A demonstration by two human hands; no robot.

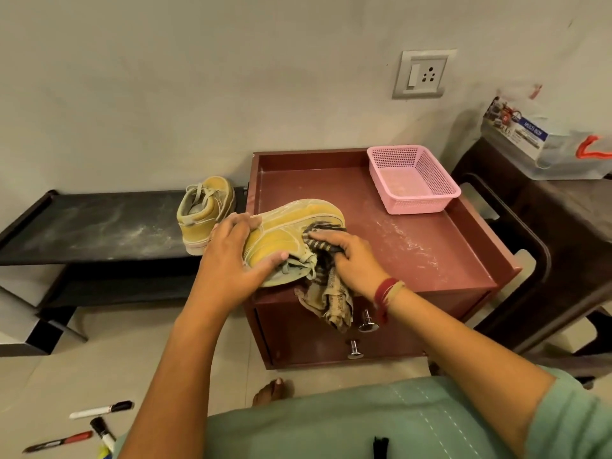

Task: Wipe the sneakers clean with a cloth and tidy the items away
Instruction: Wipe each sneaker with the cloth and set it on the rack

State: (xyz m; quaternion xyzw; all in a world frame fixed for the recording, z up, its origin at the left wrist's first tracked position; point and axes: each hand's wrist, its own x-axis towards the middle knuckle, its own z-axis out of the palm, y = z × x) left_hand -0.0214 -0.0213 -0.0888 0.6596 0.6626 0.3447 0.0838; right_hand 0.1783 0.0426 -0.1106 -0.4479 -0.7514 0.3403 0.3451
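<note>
A dusty yellow sneaker (pixel 291 226) lies tilted on its side on the front left of the maroon cabinet top (pixel 430 246). My left hand (pixel 231 256) grips it around the heel and ankle. My right hand (pixel 344 256) presses a striped brown cloth (pixel 328 293) against the sneaker's side near the laces; the cloth's loose end hangs over the cabinet's front edge. The second yellow sneaker (pixel 205 213) stands upright on the right end of the black shoe rack (pixel 82 226), apart from both hands.
An empty pink plastic basket (pixel 414 180) sits at the cabinet's back right. White dust streaks the cabinet top and rack. A dark plastic chair (pixel 546 243) with a clear bag stands to the right. Several markers (pixel 99 422) lie on the floor at lower left.
</note>
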